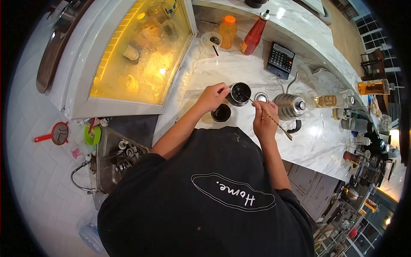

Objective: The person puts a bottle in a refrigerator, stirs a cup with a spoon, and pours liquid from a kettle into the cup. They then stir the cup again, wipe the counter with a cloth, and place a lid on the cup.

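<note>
A small metal cup (231, 101) with dark contents stands on the marble counter. My left hand (212, 98) is closed at its left side, with fingertips pinched on what appears to be its handle or rim. In my right hand (265, 119) is a long bar spoon (280, 127) with a thin golden stem, its lower end dipping into the metal cup. Below the cup, close to my left wrist, sits a dark-filled glass (221, 114). A small round metal piece (260, 97) lies just beyond my right fingers, and a steel gooseneck kettle (287, 107) stands to their right.
A lit display fridge (141, 55) borders the left side. Behind the cup are a plastic cup (210, 39), an orange-capped bottle (228, 33), a red bottle (254, 36) and a calculator (280, 60). Bottles (327, 101) line the right; a sink (112, 169) is lower left.
</note>
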Demonstrator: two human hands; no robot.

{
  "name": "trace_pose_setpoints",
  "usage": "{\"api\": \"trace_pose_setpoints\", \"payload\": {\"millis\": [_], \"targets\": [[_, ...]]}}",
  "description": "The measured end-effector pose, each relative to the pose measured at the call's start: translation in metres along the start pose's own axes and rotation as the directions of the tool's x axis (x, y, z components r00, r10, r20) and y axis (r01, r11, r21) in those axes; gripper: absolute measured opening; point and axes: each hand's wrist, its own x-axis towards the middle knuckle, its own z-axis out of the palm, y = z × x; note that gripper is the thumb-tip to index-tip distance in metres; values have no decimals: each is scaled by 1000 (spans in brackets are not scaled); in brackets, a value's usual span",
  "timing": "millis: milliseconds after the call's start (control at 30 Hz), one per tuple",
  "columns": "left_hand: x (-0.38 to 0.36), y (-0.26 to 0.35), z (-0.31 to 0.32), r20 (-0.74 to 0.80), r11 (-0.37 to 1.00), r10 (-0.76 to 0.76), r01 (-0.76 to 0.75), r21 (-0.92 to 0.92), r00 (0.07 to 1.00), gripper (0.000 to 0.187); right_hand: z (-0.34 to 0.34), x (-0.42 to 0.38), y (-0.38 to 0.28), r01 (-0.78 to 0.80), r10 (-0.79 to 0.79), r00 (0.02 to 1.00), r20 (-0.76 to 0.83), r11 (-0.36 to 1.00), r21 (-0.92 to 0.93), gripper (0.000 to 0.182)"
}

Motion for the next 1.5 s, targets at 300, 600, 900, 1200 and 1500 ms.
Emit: {"api": "trace_pose_setpoints", "payload": {"millis": [300, 600, 900, 1200, 1500], "targets": [[7, -1, -10, 98, 999, -12, 7, 53, 995, 31, 5, -6, -16, -74, 71, 995, -67, 996, -49, 8], [16, -11, -10, 137, 998, 38, -46, 53, 990, 32, 13, -9, -32, -147, 140, 982, -127, 988, -47, 7], [14, -7, -7, 99, 1000, 14, -16, 23, 995, 33, 20, -9, -42, -133, 128, 986, -105, 990, -41, 10], [16, -10, -8, 103, 998, 40, -44, 35, 994, 34, 27, -15, -45, -99, 91, 983, -161, 994, -40, 8], [14, 5, -16, 168, 990, -40, 17, 137, 985, 34, 21, -18, -43, -141, 111, 969, -219, 982, -124, 12]]}}
